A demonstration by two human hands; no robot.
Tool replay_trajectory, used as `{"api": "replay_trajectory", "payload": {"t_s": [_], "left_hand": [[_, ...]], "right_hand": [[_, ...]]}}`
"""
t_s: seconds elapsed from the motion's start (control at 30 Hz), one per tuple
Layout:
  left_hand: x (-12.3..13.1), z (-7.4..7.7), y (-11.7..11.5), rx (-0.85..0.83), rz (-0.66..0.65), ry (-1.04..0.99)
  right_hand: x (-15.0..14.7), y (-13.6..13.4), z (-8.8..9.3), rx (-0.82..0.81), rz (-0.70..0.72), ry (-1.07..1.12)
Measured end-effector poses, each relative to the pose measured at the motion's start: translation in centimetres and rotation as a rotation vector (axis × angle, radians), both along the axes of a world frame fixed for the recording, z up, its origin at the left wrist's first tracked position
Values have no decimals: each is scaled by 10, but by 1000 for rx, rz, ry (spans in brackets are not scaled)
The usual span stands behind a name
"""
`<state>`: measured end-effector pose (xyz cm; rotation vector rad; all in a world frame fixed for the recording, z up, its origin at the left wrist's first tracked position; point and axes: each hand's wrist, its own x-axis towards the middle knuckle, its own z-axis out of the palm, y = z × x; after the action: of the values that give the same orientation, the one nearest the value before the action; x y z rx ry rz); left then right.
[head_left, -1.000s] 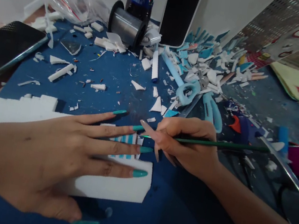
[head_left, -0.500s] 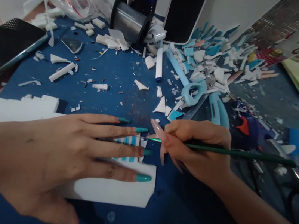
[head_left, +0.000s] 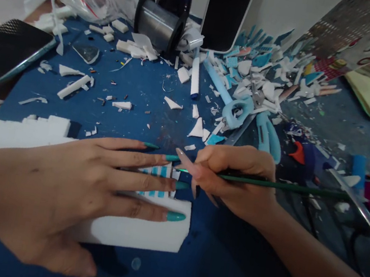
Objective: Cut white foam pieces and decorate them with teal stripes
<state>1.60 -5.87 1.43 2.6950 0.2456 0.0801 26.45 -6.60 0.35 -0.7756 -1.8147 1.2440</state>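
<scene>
My left hand (head_left: pixel 94 180) lies flat with its fingers spread over a white foam-like block (head_left: pixel 141 234). Between those fingers shows a small piece with light-blue and white stripes (head_left: pixel 158 194), partly covered by them. A thin green paintbrush (head_left: pixel 296 188) is pinched in my right hand (head_left: pixel 235 177), its tip close to the right edge of the striped piece. My right thumb and fingers hide part of the brush, so I cannot tell whether the tip touches the piece.
Foam scraps (head_left: pixel 267 86) litter the back of the blue surface (head_left: pixel 138 79). Light-blue scissors (head_left: pixel 238 112), a white marker (head_left: pixel 195 74), a wire spool (head_left: pixel 159 24) and a propped phone (head_left: pixel 227 14) are behind my hands. Another dark phone (head_left: pixel 11 59) lies left.
My right hand and the brush have moved slightly left, closer to my left fingertips. My left hand stays flat on the block. The whole view has shifted a little.
</scene>
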Motion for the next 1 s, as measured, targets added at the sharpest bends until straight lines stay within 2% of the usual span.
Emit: {"api": "replay_trajectory", "payload": {"t_s": [0.1, 0.27, 0.43, 0.67, 0.77, 1.0], "left_hand": [[0, 1, 1, -6, -18, 20], [-1, -1, -2, -33, 18, 2], [-1, -2, -2, -22, 8, 30], [0, 5, 5, -46, -50, 81], [0, 3, 2, -48, -23, 56], [-1, 1, 1, 17, -20, 74]], "right_hand": [[1, 0, 0, -7, -4, -46], [3, -1, 1, -23, -90, -78], [2, -2, -1, -8, -68, -18], [1, 1, -2, -11, -11, -27], [2, 2, -1, -9, 2, -48], [3, 0, 2, 32, -64, -83]]}}
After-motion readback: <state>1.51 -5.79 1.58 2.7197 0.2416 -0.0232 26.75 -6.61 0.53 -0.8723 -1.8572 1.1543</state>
